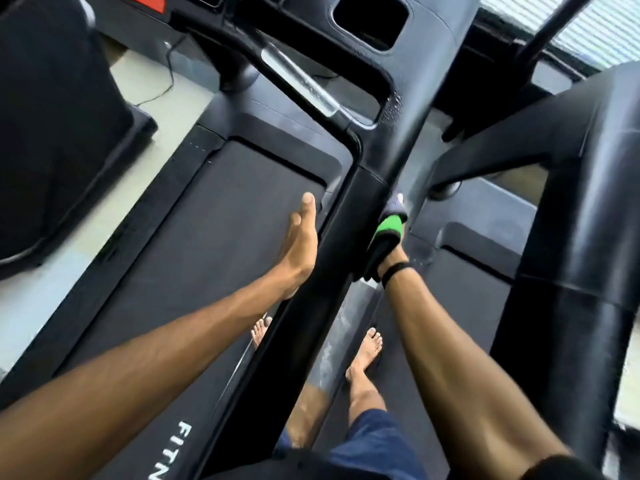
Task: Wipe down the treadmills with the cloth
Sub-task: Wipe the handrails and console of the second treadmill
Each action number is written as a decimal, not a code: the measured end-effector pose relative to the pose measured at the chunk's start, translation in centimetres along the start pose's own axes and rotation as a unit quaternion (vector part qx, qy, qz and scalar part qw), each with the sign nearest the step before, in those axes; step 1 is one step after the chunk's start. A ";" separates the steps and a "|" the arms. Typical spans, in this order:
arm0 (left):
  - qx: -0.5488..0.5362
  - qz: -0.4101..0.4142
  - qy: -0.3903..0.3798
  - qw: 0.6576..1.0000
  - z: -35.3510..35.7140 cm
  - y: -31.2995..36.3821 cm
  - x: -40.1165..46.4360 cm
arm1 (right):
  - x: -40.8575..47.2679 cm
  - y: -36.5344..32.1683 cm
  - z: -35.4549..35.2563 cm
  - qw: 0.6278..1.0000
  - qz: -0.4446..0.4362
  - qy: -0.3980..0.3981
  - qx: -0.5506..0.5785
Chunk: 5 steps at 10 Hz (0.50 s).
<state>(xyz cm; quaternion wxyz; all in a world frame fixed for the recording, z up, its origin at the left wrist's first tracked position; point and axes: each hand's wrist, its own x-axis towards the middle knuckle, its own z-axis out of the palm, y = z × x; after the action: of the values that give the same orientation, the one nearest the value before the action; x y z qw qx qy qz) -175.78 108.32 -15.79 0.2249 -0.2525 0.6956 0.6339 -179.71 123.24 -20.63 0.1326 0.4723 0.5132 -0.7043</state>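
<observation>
- Treadmills: we count two, one (194, 216) left, one (460, 271) right.
- Left hand (299, 244): fingers straight, released.
- Right hand (389, 252): mostly hidden under one cloth (386, 237); we can't tell its fingers' state.

A single head-worn camera looks steeply down and forward, close above the black treadmill handrail (349, 233), with belts on either side of it.

The cloth (387, 233), green and dark, lies folded against the black handrail (398, 161). That rail runs diagonally between two black treadmills (221, 216), side by side.
</observation>
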 end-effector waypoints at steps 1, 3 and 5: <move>0.019 0.021 0.035 0.999 0.2 0.8 -0.9 | -2.3 0.9 0.9 0.996 -0.084 0.002 0.022; 0.122 0.076 0.094 0.985 0.9 1.8 -1.8 | -7.3 3.1 1.7 0.889 -0.374 0.032 -0.263; 0.345 0.295 0.139 0.880 0.8 2.2 -1.9 | -6.2 -0.1 2.3 0.743 -0.500 0.023 -0.443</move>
<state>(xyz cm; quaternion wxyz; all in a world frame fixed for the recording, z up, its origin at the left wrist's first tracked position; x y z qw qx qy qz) -175.71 109.39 -12.96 0.0017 -0.0277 0.9366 0.3492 -177.77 119.46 -15.49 -0.0560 0.0515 0.9330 -0.3518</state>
